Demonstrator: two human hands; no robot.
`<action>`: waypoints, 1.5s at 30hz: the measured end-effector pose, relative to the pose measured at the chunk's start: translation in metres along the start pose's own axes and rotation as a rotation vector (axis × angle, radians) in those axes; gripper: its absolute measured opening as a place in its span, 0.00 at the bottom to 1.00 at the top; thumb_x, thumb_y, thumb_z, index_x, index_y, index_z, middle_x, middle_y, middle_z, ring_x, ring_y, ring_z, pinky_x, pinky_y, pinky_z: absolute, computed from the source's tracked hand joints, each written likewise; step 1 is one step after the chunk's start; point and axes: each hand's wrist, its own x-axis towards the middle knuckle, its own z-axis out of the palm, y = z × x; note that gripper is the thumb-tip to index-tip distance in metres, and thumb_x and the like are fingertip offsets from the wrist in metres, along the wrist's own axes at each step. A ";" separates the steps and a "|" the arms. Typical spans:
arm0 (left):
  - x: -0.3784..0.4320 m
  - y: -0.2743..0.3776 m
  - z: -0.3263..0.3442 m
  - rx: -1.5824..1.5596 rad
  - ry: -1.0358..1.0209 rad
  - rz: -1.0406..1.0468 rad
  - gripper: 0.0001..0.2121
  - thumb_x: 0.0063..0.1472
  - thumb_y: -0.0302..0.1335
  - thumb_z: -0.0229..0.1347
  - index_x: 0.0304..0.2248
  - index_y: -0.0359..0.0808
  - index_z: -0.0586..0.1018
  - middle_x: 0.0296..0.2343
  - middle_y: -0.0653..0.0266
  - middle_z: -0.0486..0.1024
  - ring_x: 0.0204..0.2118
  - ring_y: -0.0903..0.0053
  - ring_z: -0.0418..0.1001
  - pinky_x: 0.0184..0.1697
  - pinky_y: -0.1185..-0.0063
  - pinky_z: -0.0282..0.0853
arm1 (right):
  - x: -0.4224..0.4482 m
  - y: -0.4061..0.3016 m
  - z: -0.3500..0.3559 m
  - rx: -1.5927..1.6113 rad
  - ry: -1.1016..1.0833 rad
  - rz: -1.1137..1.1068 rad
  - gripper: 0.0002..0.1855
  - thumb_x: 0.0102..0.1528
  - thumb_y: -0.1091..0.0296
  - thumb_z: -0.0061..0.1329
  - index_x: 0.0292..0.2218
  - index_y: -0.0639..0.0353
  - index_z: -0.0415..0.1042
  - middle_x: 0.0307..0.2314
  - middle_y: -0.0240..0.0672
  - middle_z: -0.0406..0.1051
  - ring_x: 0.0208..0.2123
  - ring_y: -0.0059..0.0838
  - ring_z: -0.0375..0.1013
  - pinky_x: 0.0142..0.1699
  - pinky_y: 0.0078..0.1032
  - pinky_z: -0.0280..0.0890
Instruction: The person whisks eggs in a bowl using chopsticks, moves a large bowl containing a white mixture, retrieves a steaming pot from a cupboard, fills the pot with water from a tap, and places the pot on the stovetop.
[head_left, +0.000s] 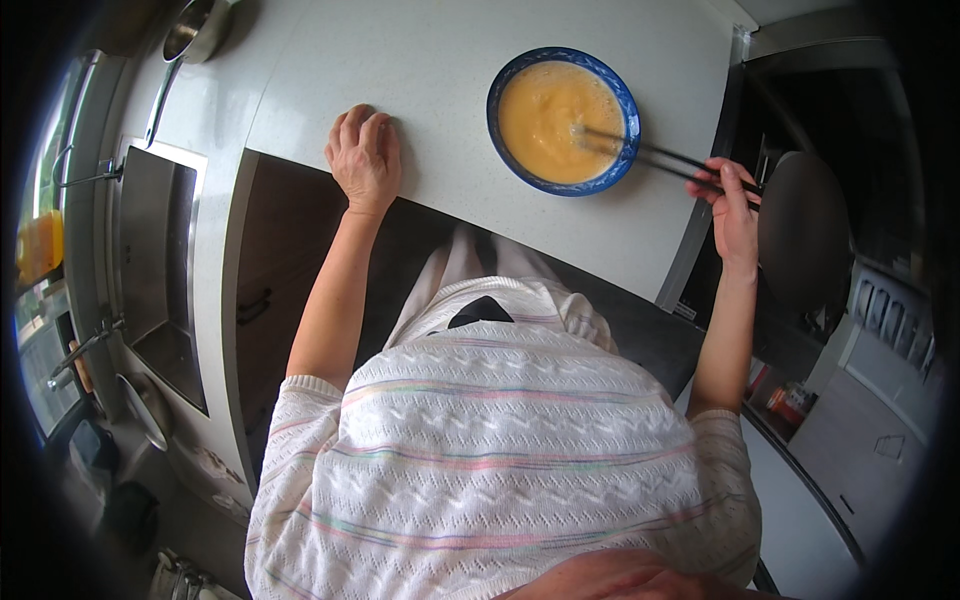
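Observation:
My right hand (729, 202) grips a pair of black chopsticks (671, 159) beyond the right side of the bowl. Their far ends dip into pale yellow liquid (551, 112), which looks like beaten egg with froth around its edge. A blue patterned bowl (628, 150) holds this liquid and stands upright on the white countertop (442, 67). The chopsticks are blurred, and a light swirl shows around their tips. Left of the bowl, my left hand (365, 154) rests knuckles up at the counter's front edge. Its fingers curl in loosely; no object shows in it, though the palm is hidden.
A small metal saucepan (196, 34) sits at the far left, its handle pointing toward the sink (161, 262). Close by my right wrist is a dark round pan (806, 225) near the black stove area. A metal lid or pan (146, 412) lies beyond the sink.

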 end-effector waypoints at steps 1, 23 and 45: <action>0.000 0.000 0.000 0.001 0.000 -0.001 0.07 0.48 0.28 0.49 0.29 0.41 0.72 0.36 0.64 0.66 0.42 0.67 0.61 0.40 0.73 0.55 | -0.002 -0.001 0.001 -0.023 -0.042 0.035 0.13 0.53 0.67 0.37 0.31 0.69 0.66 0.26 0.37 0.66 0.27 0.26 0.68 0.31 0.25 0.67; -0.001 -0.002 0.002 0.009 -0.010 0.003 0.07 0.48 0.28 0.49 0.29 0.41 0.72 0.36 0.64 0.66 0.42 0.66 0.60 0.41 0.72 0.54 | 0.018 0.009 0.020 0.049 -0.018 0.019 0.13 0.54 0.66 0.35 0.33 0.69 0.65 0.26 0.39 0.67 0.28 0.28 0.68 0.32 0.23 0.66; -0.001 -0.002 -0.001 0.006 -0.003 0.003 0.07 0.48 0.28 0.49 0.29 0.41 0.72 0.36 0.64 0.66 0.42 0.66 0.61 0.40 0.72 0.55 | -0.026 -0.073 0.010 -0.343 -0.037 -0.303 0.12 0.51 0.68 0.38 0.35 0.67 0.63 0.28 0.43 0.66 0.26 0.32 0.68 0.34 0.34 0.67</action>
